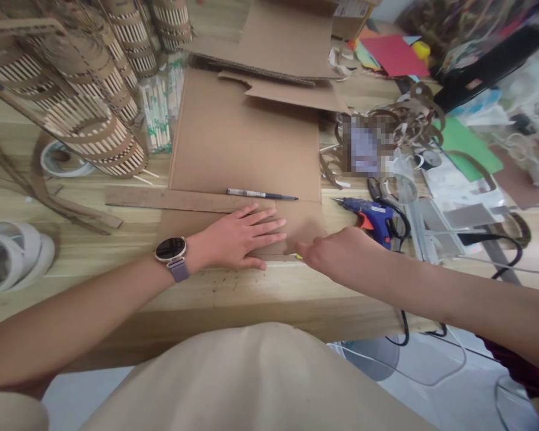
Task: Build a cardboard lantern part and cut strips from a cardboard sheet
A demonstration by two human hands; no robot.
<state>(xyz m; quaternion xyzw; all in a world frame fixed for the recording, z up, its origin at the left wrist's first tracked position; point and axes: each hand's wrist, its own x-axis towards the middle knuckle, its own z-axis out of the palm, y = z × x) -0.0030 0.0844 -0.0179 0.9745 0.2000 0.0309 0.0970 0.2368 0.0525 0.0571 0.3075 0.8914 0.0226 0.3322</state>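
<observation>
My left hand (247, 234) lies flat with fingers spread, pressing on the near part of a brown cardboard sheet (247, 137). Close to the sheet's near right corner, my right hand (330, 254) is closed. A small yellow bit (299, 256) peeks out under its fingers; the rest of what it grips is hidden. A cardboard strip (175, 199) lies across the sheet and sticks out past its left edge. Just beyond my left fingertips, a pen (263, 194) rests on the cardboard.
A blue glue gun (372, 216) with a black cord lies right of the sheet. Slatted cardboard cylinders (103, 140) and packs of sticks (156, 117) stand or lie at the left. More cardboard pieces (287, 42) overlap the far end. Tape rolls (15, 257) sit at the left edge.
</observation>
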